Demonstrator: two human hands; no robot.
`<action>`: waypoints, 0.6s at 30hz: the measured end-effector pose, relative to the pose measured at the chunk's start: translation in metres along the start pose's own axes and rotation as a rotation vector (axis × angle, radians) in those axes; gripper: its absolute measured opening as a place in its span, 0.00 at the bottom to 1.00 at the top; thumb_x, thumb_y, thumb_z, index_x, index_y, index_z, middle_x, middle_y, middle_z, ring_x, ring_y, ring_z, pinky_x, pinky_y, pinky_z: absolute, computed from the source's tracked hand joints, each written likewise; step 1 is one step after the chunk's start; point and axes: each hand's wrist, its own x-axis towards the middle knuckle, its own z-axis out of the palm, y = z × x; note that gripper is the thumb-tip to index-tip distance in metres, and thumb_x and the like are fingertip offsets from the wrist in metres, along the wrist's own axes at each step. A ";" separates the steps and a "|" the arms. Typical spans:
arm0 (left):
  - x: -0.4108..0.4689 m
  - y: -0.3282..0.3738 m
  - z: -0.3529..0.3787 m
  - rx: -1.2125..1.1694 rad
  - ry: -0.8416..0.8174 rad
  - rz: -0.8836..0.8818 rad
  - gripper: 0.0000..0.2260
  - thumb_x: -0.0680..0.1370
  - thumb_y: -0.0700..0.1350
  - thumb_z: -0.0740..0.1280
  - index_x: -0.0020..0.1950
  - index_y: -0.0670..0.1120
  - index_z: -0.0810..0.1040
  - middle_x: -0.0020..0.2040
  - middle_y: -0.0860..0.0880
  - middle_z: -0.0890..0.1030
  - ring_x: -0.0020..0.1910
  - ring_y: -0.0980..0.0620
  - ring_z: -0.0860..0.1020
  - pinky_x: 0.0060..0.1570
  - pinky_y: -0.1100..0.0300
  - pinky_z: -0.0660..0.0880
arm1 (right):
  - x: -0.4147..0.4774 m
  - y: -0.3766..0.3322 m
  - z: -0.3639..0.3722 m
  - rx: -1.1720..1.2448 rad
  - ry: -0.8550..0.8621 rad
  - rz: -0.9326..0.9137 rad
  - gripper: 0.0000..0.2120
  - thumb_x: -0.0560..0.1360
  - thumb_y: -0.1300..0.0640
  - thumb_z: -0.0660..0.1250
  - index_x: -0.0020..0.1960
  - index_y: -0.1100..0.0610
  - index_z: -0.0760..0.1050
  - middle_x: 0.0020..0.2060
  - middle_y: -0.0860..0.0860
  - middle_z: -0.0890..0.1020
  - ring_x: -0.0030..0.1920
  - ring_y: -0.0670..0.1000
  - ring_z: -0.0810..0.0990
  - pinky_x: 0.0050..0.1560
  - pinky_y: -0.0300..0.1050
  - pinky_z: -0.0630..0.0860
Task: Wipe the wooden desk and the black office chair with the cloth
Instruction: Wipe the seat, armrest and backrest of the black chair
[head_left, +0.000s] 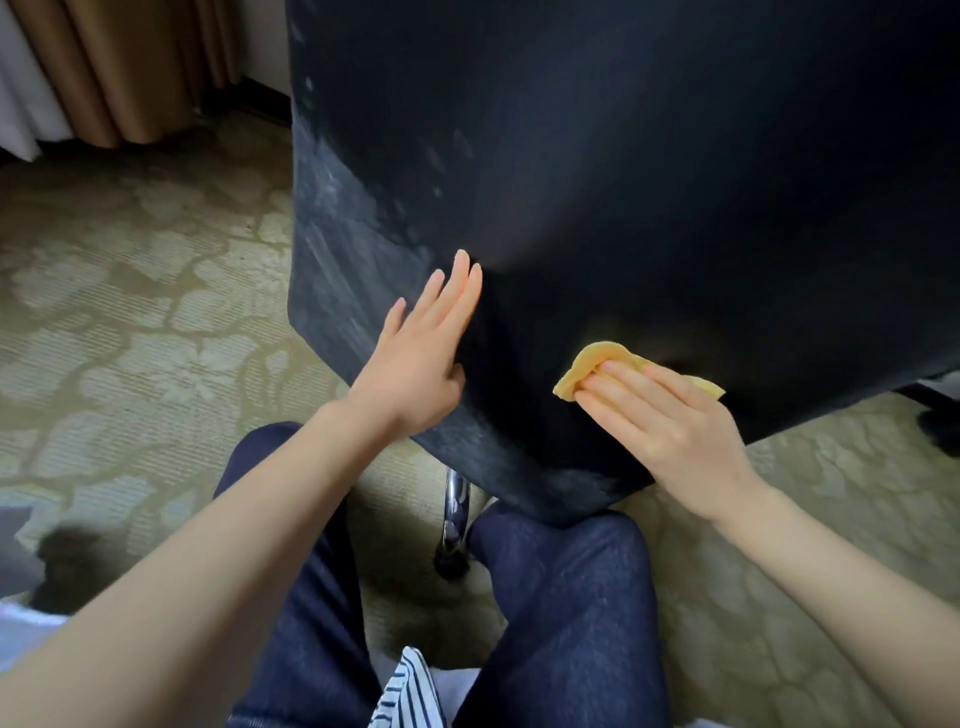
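The black office chair (623, 182) fills the upper right of the head view, its back panel facing me, with pale dusty smears along its left side. My left hand (421, 348) lies flat with straight fingers against the chair's left corner. My right hand (670, 421) presses a folded yellow cloth (597, 364) flat against the lower part of the black panel, the fingers straight over the cloth. The wooden desk is out of view.
A chrome chair leg (456, 512) with a dark caster (451, 566) stands under the chair, between my knees in dark jeans (566, 597). Patterned beige carpet (130, 312) lies all around. Brown curtains (130, 62) hang at the top left. Another dark caster (940, 431) shows at the right edge.
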 end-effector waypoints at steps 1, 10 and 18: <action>0.000 0.001 0.000 0.004 0.002 -0.001 0.41 0.74 0.33 0.61 0.78 0.50 0.39 0.78 0.55 0.36 0.77 0.52 0.40 0.73 0.48 0.43 | 0.010 0.001 -0.003 0.001 0.041 0.019 0.14 0.79 0.67 0.60 0.60 0.60 0.79 0.59 0.55 0.80 0.60 0.54 0.78 0.65 0.48 0.69; 0.004 -0.010 -0.007 0.006 0.032 0.024 0.41 0.74 0.32 0.58 0.78 0.53 0.39 0.72 0.62 0.33 0.76 0.54 0.38 0.73 0.47 0.42 | 0.123 -0.002 -0.016 -0.053 0.224 0.180 0.16 0.81 0.65 0.57 0.61 0.56 0.79 0.60 0.52 0.80 0.63 0.52 0.77 0.64 0.45 0.69; 0.010 -0.029 -0.014 -0.035 0.001 0.052 0.43 0.71 0.31 0.59 0.78 0.56 0.41 0.75 0.62 0.37 0.74 0.57 0.35 0.72 0.49 0.38 | 0.235 -0.009 -0.013 0.001 0.167 0.309 0.15 0.79 0.64 0.58 0.63 0.59 0.77 0.62 0.55 0.79 0.66 0.54 0.73 0.68 0.48 0.67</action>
